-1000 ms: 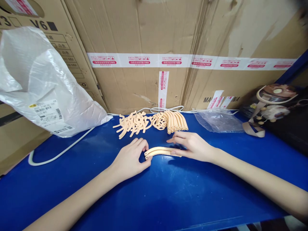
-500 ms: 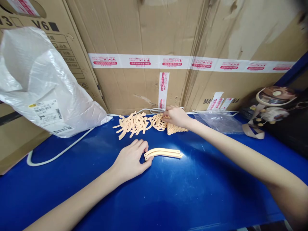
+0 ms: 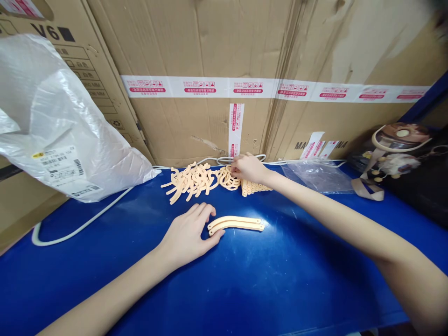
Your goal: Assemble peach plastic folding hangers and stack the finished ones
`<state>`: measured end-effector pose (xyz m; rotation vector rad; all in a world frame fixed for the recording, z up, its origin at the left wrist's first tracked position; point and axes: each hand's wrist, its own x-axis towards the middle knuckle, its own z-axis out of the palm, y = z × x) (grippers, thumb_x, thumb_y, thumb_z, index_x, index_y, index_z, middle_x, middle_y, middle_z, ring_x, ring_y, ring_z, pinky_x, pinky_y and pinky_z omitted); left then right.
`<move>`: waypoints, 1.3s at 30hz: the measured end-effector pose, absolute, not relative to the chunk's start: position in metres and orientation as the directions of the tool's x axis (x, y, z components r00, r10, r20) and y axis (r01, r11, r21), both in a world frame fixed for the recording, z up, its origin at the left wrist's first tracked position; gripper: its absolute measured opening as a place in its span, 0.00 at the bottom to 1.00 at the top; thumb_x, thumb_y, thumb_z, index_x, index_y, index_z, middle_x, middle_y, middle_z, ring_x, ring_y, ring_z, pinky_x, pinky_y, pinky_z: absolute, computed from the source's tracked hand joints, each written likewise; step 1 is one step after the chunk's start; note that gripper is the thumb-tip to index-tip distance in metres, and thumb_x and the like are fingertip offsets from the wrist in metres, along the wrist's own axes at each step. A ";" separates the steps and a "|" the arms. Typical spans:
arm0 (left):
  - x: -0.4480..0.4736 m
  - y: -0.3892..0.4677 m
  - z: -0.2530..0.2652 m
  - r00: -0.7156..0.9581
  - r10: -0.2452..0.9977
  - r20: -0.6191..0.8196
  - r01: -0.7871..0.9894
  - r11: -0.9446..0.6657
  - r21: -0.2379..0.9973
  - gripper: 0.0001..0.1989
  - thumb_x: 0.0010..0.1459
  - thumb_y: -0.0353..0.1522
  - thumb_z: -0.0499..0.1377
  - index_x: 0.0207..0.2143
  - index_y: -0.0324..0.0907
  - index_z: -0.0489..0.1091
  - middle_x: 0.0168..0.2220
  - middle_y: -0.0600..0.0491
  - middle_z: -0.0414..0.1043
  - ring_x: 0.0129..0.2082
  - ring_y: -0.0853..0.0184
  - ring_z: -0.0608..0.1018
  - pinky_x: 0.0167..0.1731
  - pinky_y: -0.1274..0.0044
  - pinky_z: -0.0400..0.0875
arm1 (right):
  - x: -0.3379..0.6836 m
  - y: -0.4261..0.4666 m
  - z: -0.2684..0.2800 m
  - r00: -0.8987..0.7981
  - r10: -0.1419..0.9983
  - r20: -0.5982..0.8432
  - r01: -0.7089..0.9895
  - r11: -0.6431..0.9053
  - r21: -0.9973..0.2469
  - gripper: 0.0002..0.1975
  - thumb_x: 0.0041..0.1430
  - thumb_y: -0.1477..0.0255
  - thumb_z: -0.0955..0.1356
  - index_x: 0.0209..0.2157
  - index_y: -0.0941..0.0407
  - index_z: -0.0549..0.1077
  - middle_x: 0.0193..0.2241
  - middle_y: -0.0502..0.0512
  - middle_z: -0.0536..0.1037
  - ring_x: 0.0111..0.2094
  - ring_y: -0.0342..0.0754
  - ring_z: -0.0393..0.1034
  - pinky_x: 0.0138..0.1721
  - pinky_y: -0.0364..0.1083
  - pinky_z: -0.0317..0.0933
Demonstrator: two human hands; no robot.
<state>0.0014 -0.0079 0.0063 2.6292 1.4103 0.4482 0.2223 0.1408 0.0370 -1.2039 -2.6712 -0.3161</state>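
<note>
Two cream-coloured curved strips (image 3: 238, 223) with small holes at their ends lie side by side on the blue table. My left hand (image 3: 185, 233) rests at their left end, open, with thumb and fingers apart around it. Farther back, my right hand (image 3: 251, 168) reaches over a heap of ring-like curved pieces (image 3: 227, 178) of the same colour. Its fingers are bent together at the heap; what they pinch, if anything, is hidden. Just below this hand, small cream pieces (image 3: 255, 188) lie in close rows. Left of the rings is a loose heap of wavy strips (image 3: 192, 181).
A white plastic bag (image 3: 70, 126) with a label stands at the left, a white cable (image 3: 87, 228) beside it. Large cardboard boxes (image 3: 196, 46) wall off the back. A clear plastic bag (image 3: 317, 177) lies right of the heaps, near a dark bag with a strap (image 3: 367, 189).
My left thumb and fingers have spread away from the ends of the two strips. My right hand stays at the ring-like pieces, its fingers slightly shifted. The view has moved a little.
</note>
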 end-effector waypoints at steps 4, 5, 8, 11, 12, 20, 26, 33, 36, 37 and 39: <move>0.001 -0.008 0.007 0.532 0.828 0.178 0.779 -0.561 0.280 0.11 0.61 0.41 0.52 0.39 0.44 0.62 0.35 0.54 0.67 0.37 0.62 0.72 0.34 0.72 0.65 | 0.222 0.142 0.038 -0.650 0.706 0.283 0.747 0.661 0.068 0.08 0.58 0.74 0.66 0.29 0.59 0.77 0.31 0.56 0.76 0.35 0.47 0.67 0.38 0.46 0.47; 0.002 -0.007 0.007 0.537 0.825 0.177 0.774 -0.565 0.284 0.10 0.62 0.40 0.51 0.38 0.44 0.62 0.35 0.54 0.67 0.37 0.63 0.72 0.34 0.72 0.65 | 0.222 0.142 0.039 -0.644 0.707 0.292 0.749 0.661 0.052 0.08 0.58 0.73 0.66 0.30 0.59 0.77 0.30 0.56 0.76 0.35 0.47 0.67 0.38 0.46 0.47; 0.003 -0.007 0.008 0.547 0.819 0.172 0.760 -0.572 0.308 0.08 0.62 0.38 0.50 0.36 0.44 0.62 0.35 0.54 0.67 0.37 0.63 0.72 0.34 0.72 0.65 | 0.222 0.142 0.043 -0.619 0.716 0.323 0.756 0.655 -0.001 0.07 0.58 0.73 0.67 0.31 0.60 0.77 0.30 0.55 0.76 0.33 0.46 0.67 0.38 0.45 0.48; 0.003 -0.007 0.009 0.545 0.821 0.168 0.753 -0.568 0.332 0.06 0.62 0.37 0.50 0.36 0.44 0.62 0.34 0.55 0.67 0.37 0.64 0.71 0.34 0.73 0.65 | 0.222 0.140 0.047 -0.598 0.717 0.360 0.754 0.655 -0.052 0.07 0.57 0.73 0.67 0.31 0.60 0.77 0.30 0.54 0.75 0.31 0.44 0.66 0.36 0.45 0.48; 0.002 -0.008 0.009 0.546 0.821 0.167 0.752 -0.568 0.334 0.06 0.61 0.36 0.51 0.36 0.44 0.62 0.34 0.55 0.67 0.36 0.64 0.71 0.34 0.73 0.65 | 0.221 0.139 0.048 -0.594 0.712 0.375 0.749 0.659 -0.067 0.07 0.58 0.73 0.67 0.32 0.60 0.77 0.30 0.53 0.74 0.31 0.44 0.65 0.36 0.44 0.48; -0.001 -0.010 0.014 0.583 0.800 0.138 0.737 -0.593 0.324 0.04 0.59 0.35 0.52 0.33 0.44 0.61 0.32 0.56 0.66 0.33 0.66 0.71 0.32 0.75 0.63 | 0.219 0.098 0.051 -0.604 0.633 0.484 0.660 0.738 -0.141 0.05 0.58 0.73 0.66 0.35 0.59 0.73 0.35 0.54 0.72 0.35 0.46 0.66 0.39 0.46 0.54; -0.002 -0.014 0.021 0.606 0.792 0.072 0.732 -0.591 0.340 0.05 0.58 0.36 0.53 0.33 0.45 0.61 0.30 0.58 0.67 0.27 0.68 0.71 0.26 0.77 0.60 | 0.231 0.045 0.036 -0.712 0.548 0.439 0.544 0.826 -0.149 0.04 0.59 0.74 0.66 0.35 0.57 0.72 0.34 0.53 0.73 0.36 0.46 0.67 0.39 0.44 0.57; -0.002 -0.017 0.026 0.610 0.791 0.047 0.737 -0.588 0.335 0.04 0.57 0.35 0.53 0.32 0.45 0.61 0.30 0.59 0.67 0.26 0.69 0.70 0.25 0.78 0.58 | 0.250 0.025 0.011 -0.755 0.534 0.380 0.518 0.842 -0.152 0.06 0.62 0.73 0.64 0.35 0.56 0.73 0.34 0.53 0.72 0.36 0.46 0.67 0.39 0.46 0.58; -0.002 -0.018 0.028 0.620 0.784 0.039 0.728 -0.593 0.344 0.04 0.56 0.35 0.53 0.32 0.45 0.61 0.29 0.59 0.67 0.25 0.69 0.70 0.24 0.78 0.58 | 0.253 0.024 0.006 -0.743 0.548 0.384 0.525 0.833 -0.174 0.06 0.63 0.73 0.63 0.36 0.56 0.73 0.34 0.54 0.73 0.36 0.46 0.67 0.39 0.45 0.59; -0.002 -0.018 0.028 0.623 0.782 0.034 0.726 -0.594 0.346 0.04 0.56 0.35 0.53 0.32 0.45 0.61 0.29 0.59 0.67 0.25 0.69 0.70 0.24 0.78 0.58 | 0.253 0.024 0.005 -0.739 0.551 0.386 0.526 0.831 -0.180 0.07 0.63 0.72 0.63 0.36 0.56 0.73 0.34 0.54 0.73 0.36 0.46 0.67 0.39 0.45 0.59; -0.002 -0.018 0.028 0.628 0.777 0.030 0.722 -0.597 0.349 0.05 0.56 0.36 0.53 0.32 0.45 0.61 0.29 0.59 0.67 0.26 0.69 0.70 0.24 0.78 0.58 | 0.252 0.022 0.003 -0.733 0.555 0.392 0.526 0.829 -0.190 0.08 0.65 0.71 0.62 0.36 0.56 0.73 0.34 0.54 0.73 0.35 0.46 0.67 0.38 0.45 0.60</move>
